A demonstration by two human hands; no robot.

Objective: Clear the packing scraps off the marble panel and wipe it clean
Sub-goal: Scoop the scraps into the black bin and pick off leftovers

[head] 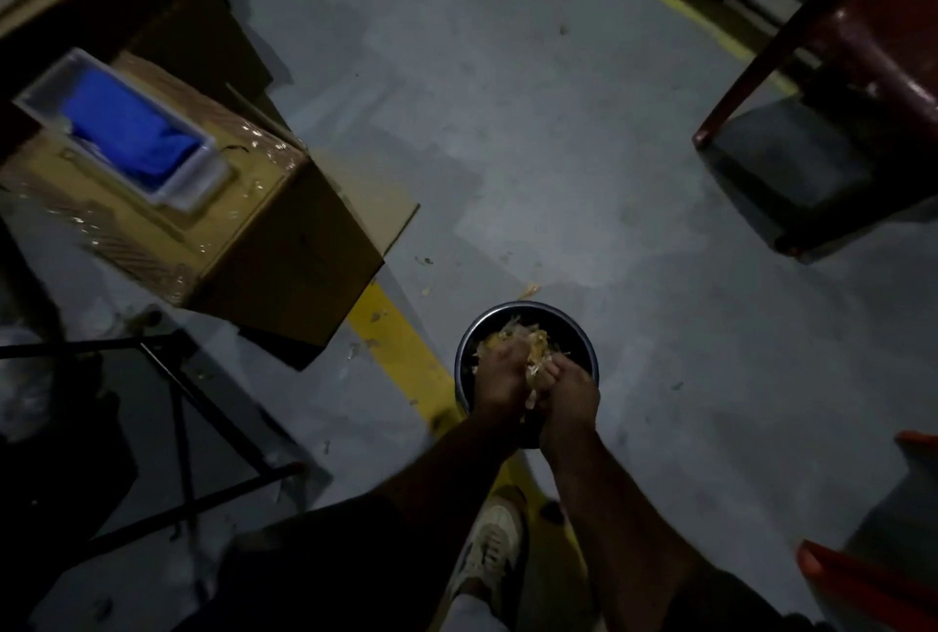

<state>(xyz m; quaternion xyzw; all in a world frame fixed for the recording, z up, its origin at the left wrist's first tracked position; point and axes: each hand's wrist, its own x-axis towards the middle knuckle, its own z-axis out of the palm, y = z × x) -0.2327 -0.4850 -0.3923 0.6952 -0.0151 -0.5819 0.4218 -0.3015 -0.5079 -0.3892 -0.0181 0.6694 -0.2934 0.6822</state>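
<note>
The left hand [500, 375] and the right hand [568, 398] are pressed side by side, fingers curled round a wad of pale packing scraps [533, 352] that bulges out between and beyond the knuckles. Both hands hold it directly over a dark round bin [583, 352] standing on the grey floor [558, 149]; more scraps lie inside the bin just past the fingertips. The hands cover the near half of the bin, so its near rim and how full it is cannot be told.

A yellow floor line [396, 342] runs just left of the left hand and passes under the forearms. A few loose bits of scrap [530, 290] lie on the floor beyond the bin. Further left and beyond stands a cardboard box [284, 245] with shiny tape on top, carrying a pale tray [45, 98] that holds a blue cloth [132, 133]. Left of the forearms is a dark metal frame [182, 408], dim and hard to read. Well beyond the right hand, a dark red chair [863, 47] is cut off by the edge. Below the hands a pale shoe [495, 545] shows between the forearms. The marble panel is not in sight.
</note>
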